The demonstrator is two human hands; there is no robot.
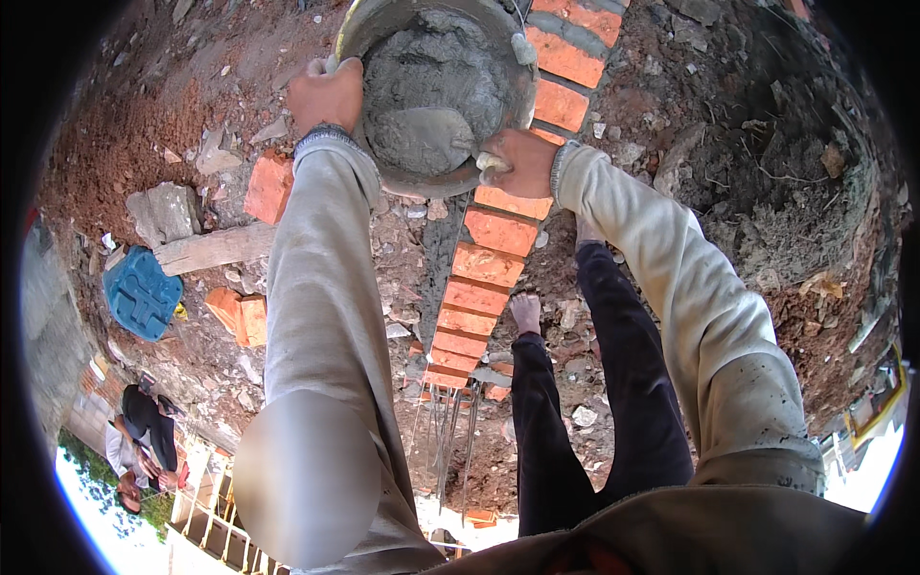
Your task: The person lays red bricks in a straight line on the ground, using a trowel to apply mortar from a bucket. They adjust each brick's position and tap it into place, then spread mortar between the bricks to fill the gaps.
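A round pan (522, 91) of wet grey mortar (441, 62) is in front of me, at the top of the view, overlapping the left side of a brick course. My left hand (326, 94) is closed on the pan's left rim. A mortar-coated trowel blade (422, 140) lies flat on the mortar in the near part of the pan. My right hand (525, 163) is closed around a pale handle end at the pan's near right edge, apparently the trowel's; the join is hard to see. Beneath that hand runs the row of orange bricks (489, 264).
A blue plastic container (142, 293), a wooden board (216, 249), loose bricks (269, 187) and stones lie to the left. Thin metal rods (450, 422) stand at the row's near end. Dug earth (767, 192) lies right. Another person (144, 436) is at the far lower left.
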